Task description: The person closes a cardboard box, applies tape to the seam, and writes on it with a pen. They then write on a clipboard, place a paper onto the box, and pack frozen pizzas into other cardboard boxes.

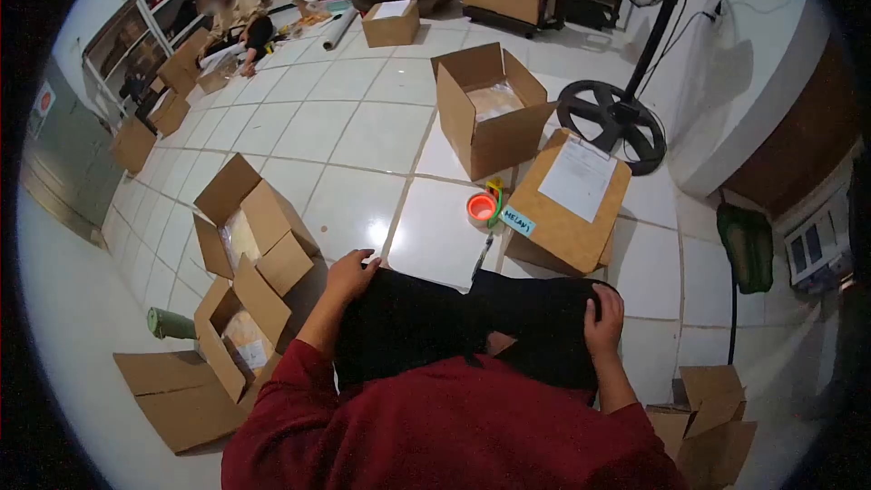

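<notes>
Work stage: judged a pause between handling operations; neither hand is engaged with a carton or tool.
Left hand: (pixel 349 277) rests on the left knee, fingers loosely curled and unclenched; holds nothing and touches only the dark trousers (pixel 408 318).
Right hand: (pixel 603 319) rests on the right knee, fingers partly bent, thumb apart; holds nothing and touches only the trouser fabric.
Tape roll: (pixel 483 208) on the tiled floor (pixel 345 127), ahead of and between the knees, apart from both hands; a green loop stands against its side.
Slim dark item: (pixel 483 256) between the tape roll and the knees; type cannot be determined.
Brown board: (pixel 544 218) ahead of the right knee, on top of a box; carries a printed sheet (pixel 578 180) and a handwritten label (pixel 517 220) at its near left corner.
Front carton: (pixel 508 141) beyond the board, flaps raised, clear-wrapped contents inside.
Left cartons: the farther (pixel 284 265) and the nearer (pixel 263 299) are beside the left arm, both open, with wrapped contents visible.
Next-move requirement: in judgement, any pick-up calls for lifting a hand off the knee and spreading the fingers; the tape roll requires a forward reach.
</notes>
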A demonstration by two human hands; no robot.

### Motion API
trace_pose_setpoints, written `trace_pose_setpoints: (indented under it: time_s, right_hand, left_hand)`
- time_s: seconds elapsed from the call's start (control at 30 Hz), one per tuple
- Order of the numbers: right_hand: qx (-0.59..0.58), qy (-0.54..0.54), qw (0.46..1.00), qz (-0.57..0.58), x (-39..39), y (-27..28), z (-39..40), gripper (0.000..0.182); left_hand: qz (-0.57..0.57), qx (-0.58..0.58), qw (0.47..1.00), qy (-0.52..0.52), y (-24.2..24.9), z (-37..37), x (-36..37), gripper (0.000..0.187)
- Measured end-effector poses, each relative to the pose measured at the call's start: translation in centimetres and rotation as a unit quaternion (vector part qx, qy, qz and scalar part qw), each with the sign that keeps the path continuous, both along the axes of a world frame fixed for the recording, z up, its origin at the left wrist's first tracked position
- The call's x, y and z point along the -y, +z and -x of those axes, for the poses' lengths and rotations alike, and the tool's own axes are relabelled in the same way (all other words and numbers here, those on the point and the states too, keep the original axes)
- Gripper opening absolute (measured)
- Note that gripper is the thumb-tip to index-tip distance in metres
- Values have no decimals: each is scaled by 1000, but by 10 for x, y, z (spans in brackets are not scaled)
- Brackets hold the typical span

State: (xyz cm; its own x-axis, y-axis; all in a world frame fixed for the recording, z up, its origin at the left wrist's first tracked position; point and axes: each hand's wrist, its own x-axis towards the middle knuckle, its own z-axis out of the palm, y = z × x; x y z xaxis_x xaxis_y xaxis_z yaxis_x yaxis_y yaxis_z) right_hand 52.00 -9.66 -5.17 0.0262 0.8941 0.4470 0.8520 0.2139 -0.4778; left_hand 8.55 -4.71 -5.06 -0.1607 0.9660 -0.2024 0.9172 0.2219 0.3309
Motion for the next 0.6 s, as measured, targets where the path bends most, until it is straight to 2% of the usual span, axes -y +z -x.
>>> trace_pose_setpoints:
  time_s: [0.17,0.2,0.23,0.27,0.3,0.33,0.37,0.43,0.53,0.6]
  right_hand:
    - [-82,-88,991,57,-6,-14,-16,27]
    - [-157,-103,980,62,-13,-16,-22,29]
    - [-231,-117,964,63,-22,-19,-28,31]
    - [-231,-126,962,67,-32,-23,-38,31]
    - [-305,-146,937,85,-44,-31,-49,35]
    - [-377,-165,906,100,-56,-35,-57,40]
    - [-378,-172,904,103,-69,-40,-63,40]
    - [-484,-155,833,219,-91,-47,-74,48]
    - [-471,-134,822,290,-123,-74,-82,55]
    - [-569,-19,764,303,-138,-85,-83,53]
  left_hand:
    - [-66,127,987,-78,-4,-30,-33,33]
    - [-59,183,978,-80,-3,-43,-41,33]
    - [-52,183,978,-88,-4,-56,-53,33]
    - [-9,267,961,-77,-5,-69,-65,36]
    - [33,348,935,-63,-6,-83,-78,38]
    - [58,435,898,-39,-4,-101,-90,40]
    - [82,517,852,-14,-1,-120,-103,42]
    - [112,559,821,-16,-8,-151,-135,47]
    - [177,562,807,-28,-57,-187,-182,47]
    - [226,561,796,-19,-71,-208,-186,46]
